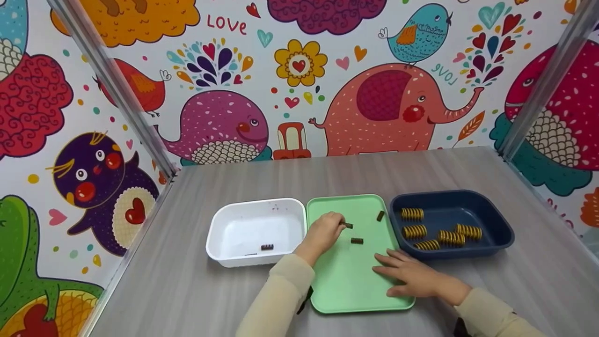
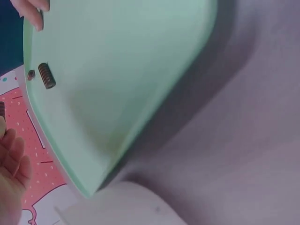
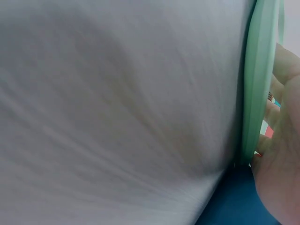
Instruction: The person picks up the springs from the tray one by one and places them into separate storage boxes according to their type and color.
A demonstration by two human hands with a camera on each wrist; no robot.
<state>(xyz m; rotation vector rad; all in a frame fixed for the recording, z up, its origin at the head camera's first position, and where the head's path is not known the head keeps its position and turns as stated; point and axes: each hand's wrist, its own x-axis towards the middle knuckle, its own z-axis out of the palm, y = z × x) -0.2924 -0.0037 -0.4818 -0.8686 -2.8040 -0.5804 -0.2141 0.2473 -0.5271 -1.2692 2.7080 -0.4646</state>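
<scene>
My left hand (image 1: 324,234) pinches a small dark spring (image 1: 348,225) over the green tray (image 1: 339,285). Its end also shows at the fingertips in the left wrist view. Just below it, a second dark spring (image 1: 357,241) lies on the tray, and a third spring (image 1: 380,216) rests near the tray's far right edge. My right hand (image 1: 414,276) spreads its fingers over the tray's right edge and holds nothing. In the right wrist view the right hand (image 3: 283,136) is beside the tray's rim (image 3: 260,79).
A white bin (image 1: 217,234) left of the tray has one dark spring (image 1: 267,247) in it. The navy bin (image 1: 503,234) on the right contains several larger gold springs (image 1: 451,238). Printed panels (image 1: 299,107) border the wood-grain table (image 1: 178,281).
</scene>
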